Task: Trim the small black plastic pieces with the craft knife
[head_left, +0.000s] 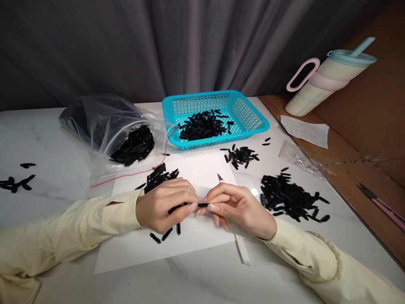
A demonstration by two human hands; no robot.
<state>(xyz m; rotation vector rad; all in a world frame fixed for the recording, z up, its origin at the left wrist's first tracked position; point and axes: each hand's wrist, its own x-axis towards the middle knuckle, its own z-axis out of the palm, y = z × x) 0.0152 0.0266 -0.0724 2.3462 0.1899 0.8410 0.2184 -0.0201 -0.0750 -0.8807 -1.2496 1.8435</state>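
A small, thin black strip (203, 205) spans the gap between my two hands above a white sheet of paper (126, 253). My left hand (169, 203) pinches its left end, and more black pieces show under those fingers. The right end is pinched by thumb and fingertips of my right hand (242, 209). Below my right hand lies a slim white-handled tool (242, 249) with a pointed tip, partly covered by the hand. Just behind my left hand is a loose heap of black pieces (158, 175), with a few more in front of it.
A blue plastic basket (264, 125) holds many black pieces. Left of it, an open zip bag (98, 114) spills more. Other piles (287, 196) lie to the right. Beyond them are tweezers (384, 209), a paper slip (305, 131) and a handled tumbler (316, 90).
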